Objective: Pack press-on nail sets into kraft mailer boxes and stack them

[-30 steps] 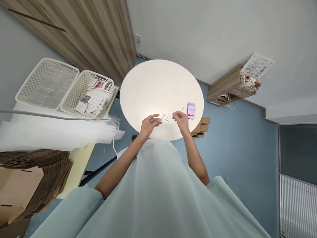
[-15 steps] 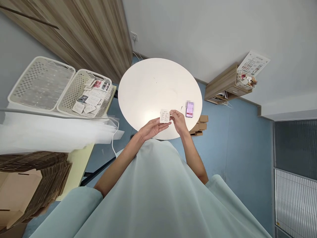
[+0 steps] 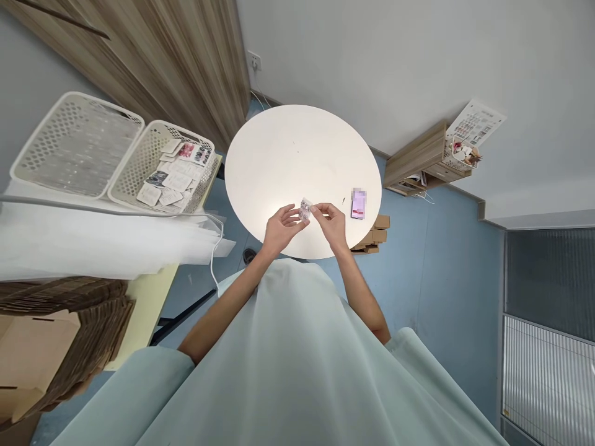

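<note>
A small white card [image 3: 305, 209] is held up over the near part of the round white table [image 3: 302, 130]. The side turned to me carries a dark, speckled pattern, too small to make out. My right hand [image 3: 331, 224] pinches the card's right edge between thumb and fingers. Just to the left, my left hand [image 3: 282, 229] has its fingers spread and its thumb close under the card; whether the thumb touches it I cannot tell. A phone [image 3: 358, 204] with a lit pinkish screen lies on the table to the right of my right hand.
At the left stand two white perforated baskets, one with clear plastic packets [image 3: 79, 155], the other with small cards [image 3: 179, 179]. Below them are white sheets [image 3: 93, 244] and flattened cardboard boxes [image 3: 46, 353]. Small brown boxes [image 3: 379, 236] sit beyond the table's right edge, near a wooden cabinet [image 3: 418, 158].
The card has been turned over, from its printed text side to the patterned side. My left hand has come off from under it, fingers now spread. The view has shifted slightly.
</note>
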Available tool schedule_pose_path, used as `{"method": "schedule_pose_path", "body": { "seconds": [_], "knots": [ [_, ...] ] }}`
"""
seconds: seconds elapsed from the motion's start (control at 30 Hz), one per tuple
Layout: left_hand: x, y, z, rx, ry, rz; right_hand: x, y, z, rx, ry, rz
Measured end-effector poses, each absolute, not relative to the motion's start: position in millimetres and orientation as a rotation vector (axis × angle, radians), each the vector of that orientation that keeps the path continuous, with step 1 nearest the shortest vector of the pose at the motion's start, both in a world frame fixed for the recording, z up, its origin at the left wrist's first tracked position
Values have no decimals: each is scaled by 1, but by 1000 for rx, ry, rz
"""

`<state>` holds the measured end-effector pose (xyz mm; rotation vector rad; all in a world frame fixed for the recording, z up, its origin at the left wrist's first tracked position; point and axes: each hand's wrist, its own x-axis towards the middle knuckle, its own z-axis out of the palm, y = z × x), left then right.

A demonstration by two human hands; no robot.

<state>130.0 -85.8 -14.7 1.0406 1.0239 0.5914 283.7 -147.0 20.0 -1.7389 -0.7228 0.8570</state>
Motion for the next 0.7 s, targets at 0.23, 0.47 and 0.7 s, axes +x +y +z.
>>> {"method": "schedule_pose_path", "body": {
  "seconds": [0.23, 0.47, 0.7],
  "knots": [
    [120, -81, -20, 1043, 1047, 614, 281, -137, 9, -1822, -608, 817],
    [105, -71, -24, 941, 1052, 576, 286, -137, 4, -1784, -553, 909],
    [100, -67, -20, 910, 1036, 544, 279, -135, 0, -1727, -524, 943]
  ]
}}
